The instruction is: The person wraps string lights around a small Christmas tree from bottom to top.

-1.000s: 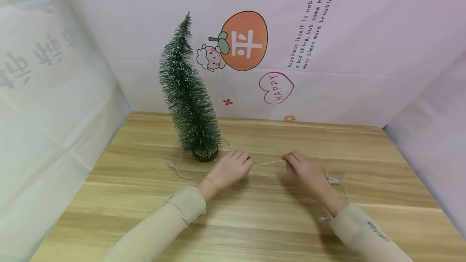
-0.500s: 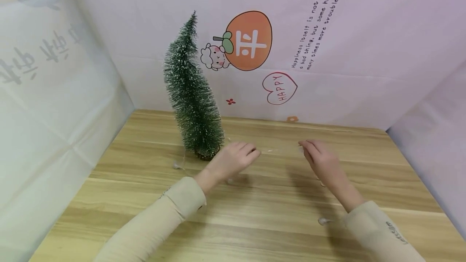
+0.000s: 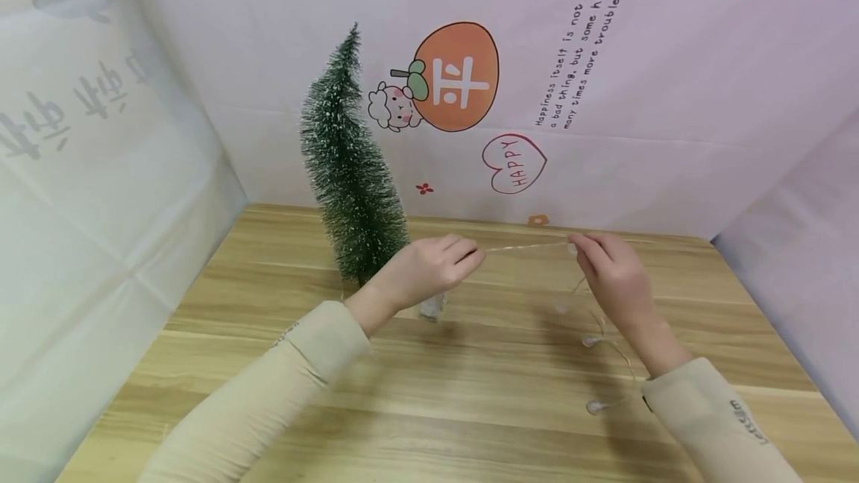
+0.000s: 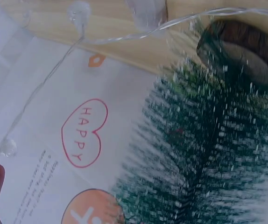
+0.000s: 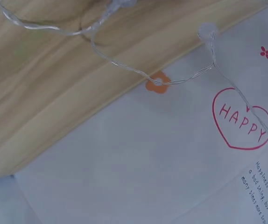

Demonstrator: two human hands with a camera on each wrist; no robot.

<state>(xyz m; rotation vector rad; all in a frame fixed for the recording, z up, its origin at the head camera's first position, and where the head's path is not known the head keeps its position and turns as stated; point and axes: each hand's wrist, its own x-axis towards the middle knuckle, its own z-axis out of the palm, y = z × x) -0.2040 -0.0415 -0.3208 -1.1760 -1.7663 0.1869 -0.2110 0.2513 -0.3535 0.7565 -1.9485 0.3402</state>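
String lights (image 3: 530, 247) taut between both hands (image 3: 429, 268) (image 3: 616, 280)

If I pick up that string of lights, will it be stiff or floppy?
The string of lights is probably floppy: it droops in loose curves below the right hand. It likely straightens when pulled, since it runs almost straight from the left hand to the right. It looks light, being thin with small bulbs.

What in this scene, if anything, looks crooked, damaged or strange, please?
Two things look odd. In the head view, the tree leans left and bends near its top, though the lens may exaggerate this. The printed backdrop seems hung sideways, because the word HAPPY reads upward. I see no damage on the light string.
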